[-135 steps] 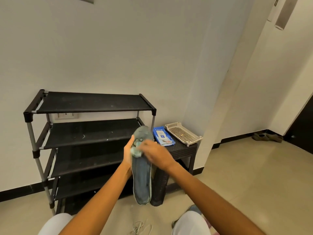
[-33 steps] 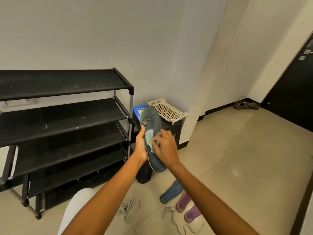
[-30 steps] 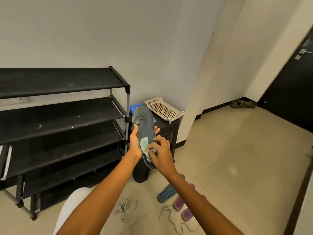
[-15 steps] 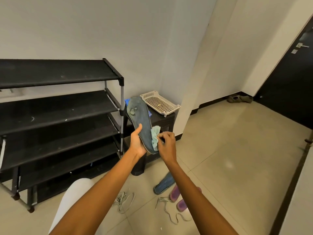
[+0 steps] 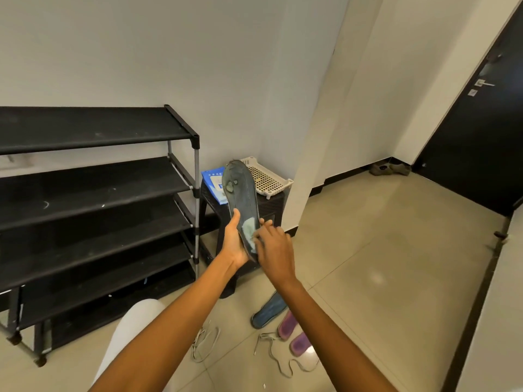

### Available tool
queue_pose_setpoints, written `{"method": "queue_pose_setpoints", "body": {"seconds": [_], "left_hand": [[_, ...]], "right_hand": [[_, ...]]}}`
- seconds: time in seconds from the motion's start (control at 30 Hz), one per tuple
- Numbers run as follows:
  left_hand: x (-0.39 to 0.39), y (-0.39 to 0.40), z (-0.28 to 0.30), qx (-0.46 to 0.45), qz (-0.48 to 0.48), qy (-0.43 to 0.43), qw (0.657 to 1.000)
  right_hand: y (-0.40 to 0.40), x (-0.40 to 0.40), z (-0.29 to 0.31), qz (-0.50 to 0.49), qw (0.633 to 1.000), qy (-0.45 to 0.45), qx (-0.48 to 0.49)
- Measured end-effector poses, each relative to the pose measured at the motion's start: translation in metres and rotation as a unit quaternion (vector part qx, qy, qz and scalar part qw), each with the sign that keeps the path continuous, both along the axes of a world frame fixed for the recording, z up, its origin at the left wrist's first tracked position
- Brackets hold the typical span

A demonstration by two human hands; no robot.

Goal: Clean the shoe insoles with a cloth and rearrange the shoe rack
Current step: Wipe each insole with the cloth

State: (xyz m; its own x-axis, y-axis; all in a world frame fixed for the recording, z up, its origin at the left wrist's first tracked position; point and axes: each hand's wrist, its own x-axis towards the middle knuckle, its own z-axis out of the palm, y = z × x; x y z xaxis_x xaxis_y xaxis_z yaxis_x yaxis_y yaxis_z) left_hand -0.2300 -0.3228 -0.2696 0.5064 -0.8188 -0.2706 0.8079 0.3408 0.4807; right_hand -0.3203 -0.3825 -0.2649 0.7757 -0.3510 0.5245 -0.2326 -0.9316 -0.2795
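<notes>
**Wiping the heel end of a held insole**

The long dark blue-grey foam insole (image 5: 241,193) stands nearly upright in the air in front of the small dark wicker-pattern stool (image 5: 271,206), toe end up, with worn pale patches near the toe. The left hand (image 5: 234,242) cups its heel end from behind, thumb curled over the near edge. The right hand (image 5: 274,247) pinches a small pale green cloth (image 5: 249,226) in its fingers (image 5: 261,232) and presses it against the lower face of the insole.

To do this wipe well, the person would likely brace the insole firmly from behind so it does not flex away, stroke along its length, and turn the cloth to a fresh patch for the worn spots near the toe.

On the floor below lie another blue insole (image 5: 268,309), two purple insoles (image 5: 293,332) and loose grey laces (image 5: 205,342). The stool carries a blue wipes packet (image 5: 213,185) and a cream perforated plastic tray (image 5: 268,179). The black four-tier shoe rack (image 5: 93,190) stands to the left.
</notes>
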Motion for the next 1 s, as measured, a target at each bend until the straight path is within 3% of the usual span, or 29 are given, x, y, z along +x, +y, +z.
{"method": "queue_pose_setpoints", "body": {"seconds": [0.07, 0.13, 0.3, 0.37, 0.47, 0.67, 0.8, 0.9, 1.0], "left_hand": [[0.007, 0.003, 0.0, 0.009, -0.003, 0.008, 1.0], [0.007, 0.006, 0.001, 0.01, 0.001, 0.014, 1.0], [-0.003, 0.004, 0.009, -0.004, -0.015, 0.003, 1.0], [-0.005, 0.002, 0.014, -0.008, -0.019, 0.004, 1.0], [-0.004, -0.001, 0.01, -0.007, -0.001, 0.017, 1.0], [0.003, 0.0, -0.001, 0.008, 0.004, 0.011, 1.0], [-0.011, -0.009, -0.006, 0.008, -0.031, 0.014, 0.999], [-0.006, -0.02, -0.019, 0.022, -0.032, 0.044, 0.998], [0.001, -0.027, -0.041, 0.073, -0.051, 0.043, 0.995]], "right_hand": [[0.013, -0.013, -0.007, 0.085, 0.996, -0.015, -0.001], [0.006, -0.021, -0.01, 0.105, 0.994, -0.002, -0.024], [-0.013, -0.021, 0.0, -0.041, 0.996, -0.048, 0.066], [-0.008, -0.017, 0.001, -0.064, 0.997, -0.02, 0.049], [0.008, -0.014, -0.001, -0.11, 0.988, 0.014, 0.106], [0.026, -0.015, -0.005, -0.037, 0.987, -0.024, 0.154], [0.001, -0.006, -0.007, -0.174, 0.959, -0.027, 0.223], [0.009, -0.002, -0.026, -0.115, 0.963, -0.022, 0.244], [0.008, -0.006, -0.043, -0.041, 0.938, -0.052, 0.341]]}}
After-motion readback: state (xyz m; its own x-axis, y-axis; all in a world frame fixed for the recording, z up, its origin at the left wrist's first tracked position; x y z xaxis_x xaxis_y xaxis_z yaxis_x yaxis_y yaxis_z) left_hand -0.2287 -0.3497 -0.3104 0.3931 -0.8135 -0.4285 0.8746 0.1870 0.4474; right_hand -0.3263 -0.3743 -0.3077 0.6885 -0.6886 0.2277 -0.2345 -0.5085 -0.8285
